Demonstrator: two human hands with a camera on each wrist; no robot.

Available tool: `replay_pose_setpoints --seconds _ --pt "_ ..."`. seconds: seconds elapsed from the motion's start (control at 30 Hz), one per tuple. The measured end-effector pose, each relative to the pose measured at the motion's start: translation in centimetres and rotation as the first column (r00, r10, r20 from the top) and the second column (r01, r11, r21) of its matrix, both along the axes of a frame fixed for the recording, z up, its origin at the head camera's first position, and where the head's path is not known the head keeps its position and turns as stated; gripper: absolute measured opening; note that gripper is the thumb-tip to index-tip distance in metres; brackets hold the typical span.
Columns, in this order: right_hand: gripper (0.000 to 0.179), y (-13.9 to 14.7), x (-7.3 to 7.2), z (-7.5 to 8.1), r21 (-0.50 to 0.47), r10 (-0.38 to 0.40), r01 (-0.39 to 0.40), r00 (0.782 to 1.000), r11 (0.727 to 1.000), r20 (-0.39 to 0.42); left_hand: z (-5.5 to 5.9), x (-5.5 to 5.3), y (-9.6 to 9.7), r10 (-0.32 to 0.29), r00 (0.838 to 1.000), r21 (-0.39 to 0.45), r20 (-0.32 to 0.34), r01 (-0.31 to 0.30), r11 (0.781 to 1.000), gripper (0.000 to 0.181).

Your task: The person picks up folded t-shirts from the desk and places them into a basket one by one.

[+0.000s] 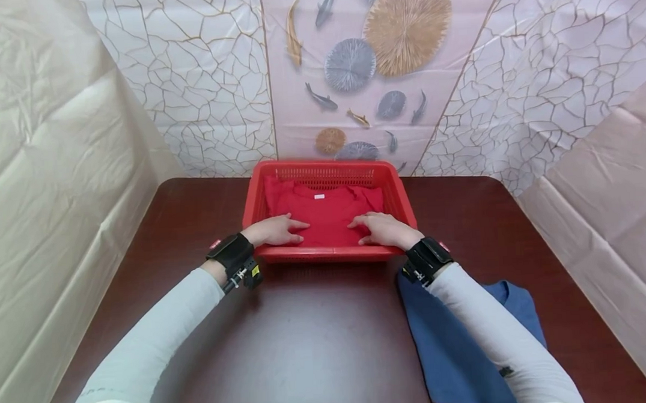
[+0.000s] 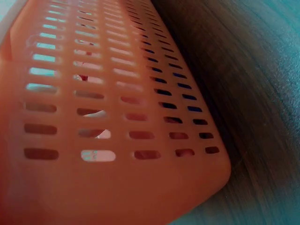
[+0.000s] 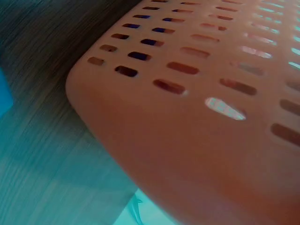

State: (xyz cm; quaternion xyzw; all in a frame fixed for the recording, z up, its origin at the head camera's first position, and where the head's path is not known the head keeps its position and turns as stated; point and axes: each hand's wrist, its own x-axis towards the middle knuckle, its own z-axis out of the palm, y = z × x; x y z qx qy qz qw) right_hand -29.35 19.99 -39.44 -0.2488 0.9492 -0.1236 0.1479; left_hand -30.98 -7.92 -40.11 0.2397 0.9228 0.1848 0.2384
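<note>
A red T-shirt (image 1: 327, 210) with a small white neck label lies spread inside a red slotted plastic basket (image 1: 325, 252). My left hand (image 1: 277, 230) reaches over the basket's front left corner, its extended fingers touching the shirt. At the front right corner my right hand (image 1: 385, 229) rests on the shirt with relaxed fingers. Neither hand grips the cloth. Both wrist views are filled by the slotted outer wall of the basket (image 2: 108, 187), (image 3: 140, 126), so the hands are hidden there.
A folded blue garment (image 1: 443, 346) lies on the dark brown table (image 1: 296, 335) to the right, partly beneath my right forearm. Behind the basket hangs a patterned backdrop (image 1: 204, 80). Pale fabric covers the left (image 1: 46, 177) and right (image 1: 616, 213) sides.
</note>
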Motion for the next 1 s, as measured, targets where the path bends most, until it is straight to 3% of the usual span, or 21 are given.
replay_pose_setpoints --seconds 0.13,0.23,0.37,0.5,0.67,0.77,0.87,1.0 --pt "0.052 -0.2 -0.1 0.6 -0.015 -0.045 0.045 0.998 0.999 -0.039 0.6 0.0 0.1 0.089 0.992 0.063 -0.089 -0.084 0.994 0.044" --pt "0.047 -0.2 0.4 0.8 -0.089 -0.098 0.090 0.991 0.992 -0.089 1.4 0.5 0.4 0.188 0.971 0.164 -0.148 -0.164 0.973 0.035" --pt "0.034 -0.4 1.9 0.8 -0.248 -0.195 0.143 0.960 0.958 -0.202 2.6 2.3 1.2 0.296 0.924 0.321 -0.241 -0.212 0.923 0.028" --pt "0.022 -0.3 4.5 1.2 -0.352 -0.256 0.123 0.897 0.928 -0.361 3.9 5.1 2.7 0.349 0.867 0.426 -0.357 -0.181 0.886 0.023" --pt "0.023 0.6 8.1 2.0 -0.409 -0.316 0.104 0.809 0.907 -0.496 4.7 8.7 5.2 0.331 0.811 0.454 -0.483 -0.092 0.886 0.024" --pt "0.024 1.4 10.3 2.1 -0.420 -0.346 0.113 0.770 0.901 -0.536 4.6 10.8 6.7 0.305 0.802 0.464 -0.513 -0.040 0.885 0.022" --pt "0.023 2.5 12.2 1.8 -0.416 -0.378 0.151 0.750 0.897 -0.543 4.3 12.3 8.2 0.267 0.801 0.459 -0.536 0.012 0.888 0.017" --pt "0.022 4.4 14.2 1.3 -0.397 -0.413 0.215 0.744 0.892 -0.526 3.5 13.7 10.2 0.212 0.787 0.432 -0.580 0.076 0.898 0.013"
